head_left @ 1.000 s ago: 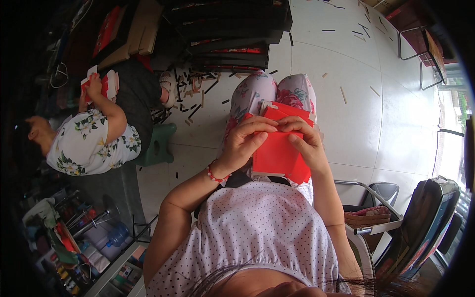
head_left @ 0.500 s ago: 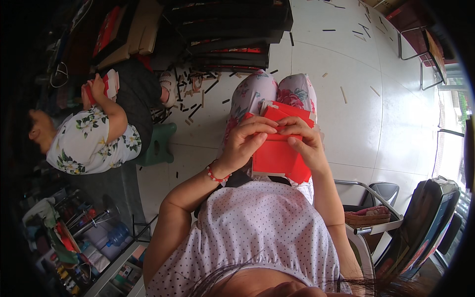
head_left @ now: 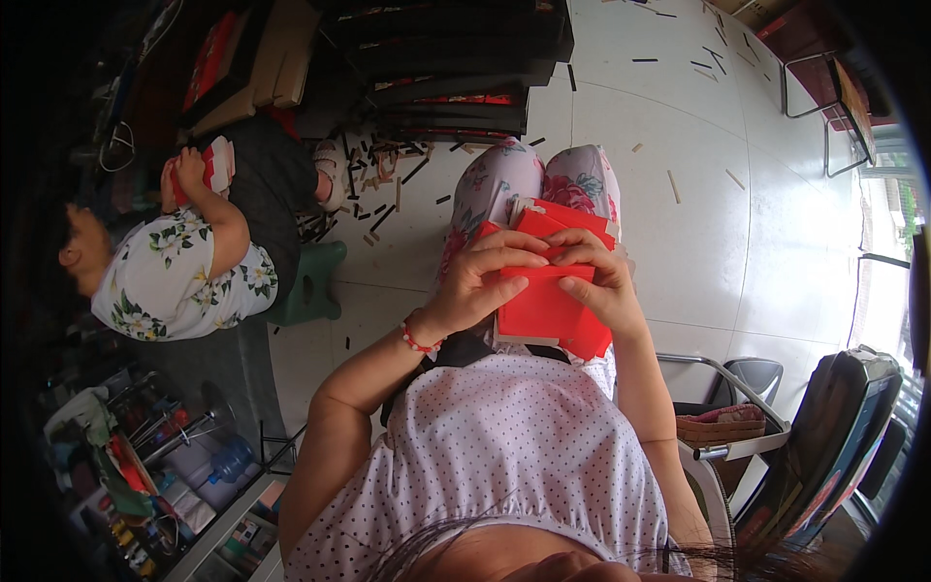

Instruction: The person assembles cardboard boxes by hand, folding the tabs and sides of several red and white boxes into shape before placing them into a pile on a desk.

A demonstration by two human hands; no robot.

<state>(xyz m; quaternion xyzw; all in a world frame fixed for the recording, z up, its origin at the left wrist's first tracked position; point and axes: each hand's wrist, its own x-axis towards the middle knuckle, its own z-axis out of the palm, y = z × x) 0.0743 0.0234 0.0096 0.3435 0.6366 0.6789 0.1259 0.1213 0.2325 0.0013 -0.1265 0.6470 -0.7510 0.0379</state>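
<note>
Now both hands in a thumb-and-finger pinch on red card, left thumb lower than before.

A workshop is indicated by stacked black boxes, a tiled floor strewn with short strips, and red cards handled by seated people.

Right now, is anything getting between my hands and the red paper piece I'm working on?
Nothing visible is in the way: your left hand and right hand are both directly on the red paper piece. Other red pieces show beyond it, not in between.
</note>
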